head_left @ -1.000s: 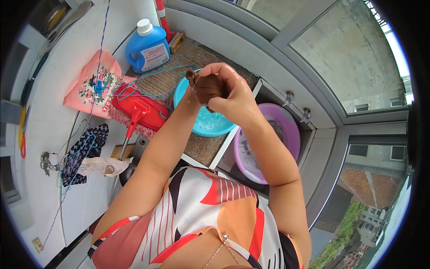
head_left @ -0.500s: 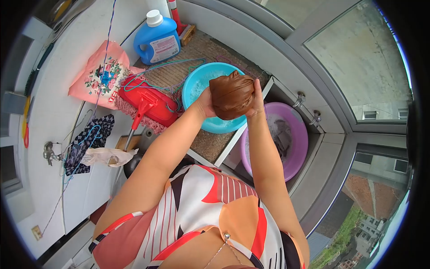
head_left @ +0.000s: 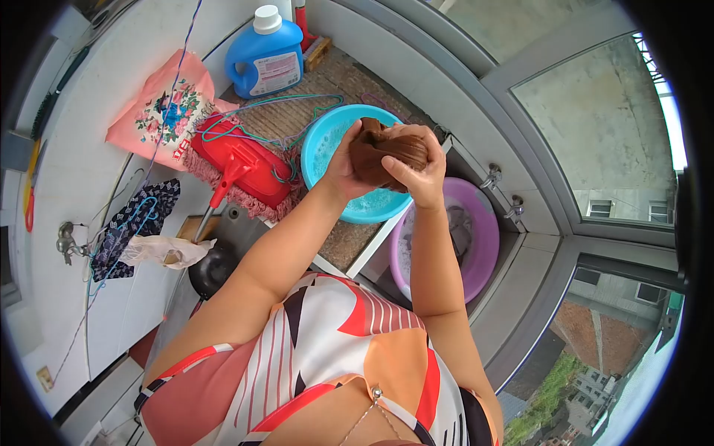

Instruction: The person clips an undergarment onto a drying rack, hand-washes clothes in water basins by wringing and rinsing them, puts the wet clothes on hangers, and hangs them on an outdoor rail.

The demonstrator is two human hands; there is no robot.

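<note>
A bunched brown cloth (head_left: 387,154) is held in both hands above a turquoise basin (head_left: 316,152) of sudsy water. My left hand (head_left: 343,165) cups the cloth from its left side. On the right side, my right hand (head_left: 424,172) wraps round it, with the thumb lying across the front. To the right, a purple basin (head_left: 487,238) stands in the sink and holds foamy water and grey cloth.
A blue detergent bottle (head_left: 268,56), a pink floral bag (head_left: 160,111) and a red mop head (head_left: 245,175) lie to the left. Hangers (head_left: 275,100) rest behind the basin. Two taps (head_left: 492,176) are on the right wall. A black bowl (head_left: 212,271) sits lower left.
The brown cloth was first gripped in a small bunch, then spread wider across both palms, and is now squeezed tighter, with the right fingers and thumb folded over it.
</note>
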